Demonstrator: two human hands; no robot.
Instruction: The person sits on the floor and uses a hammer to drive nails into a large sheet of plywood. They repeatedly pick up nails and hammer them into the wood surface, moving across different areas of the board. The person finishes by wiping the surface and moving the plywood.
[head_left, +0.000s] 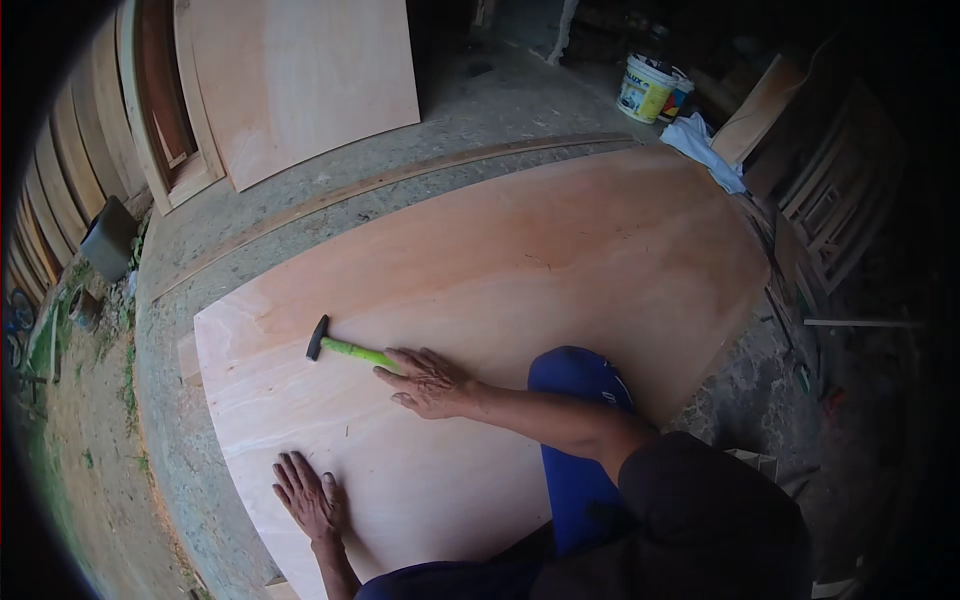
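A large plywood sheet lies flat before me. On it rests a hammer with a dark steel head and a bright green handle, its head pointing left. My right hand lies over the end of the handle, fingers spread and palm down; whether it grips the handle is hidden. Lower left, my left hand presses flat on the plywood near its left edge, fingers apart and holding nothing. My knee in blue trousers is on the sheet beside my right forearm.
A long wooden batten lies on the concrete floor beyond the sheet. Another plywood panel and a wooden frame stand upper left. Paint buckets and a pale cloth sit upper right. Wooden frames lean at the right.
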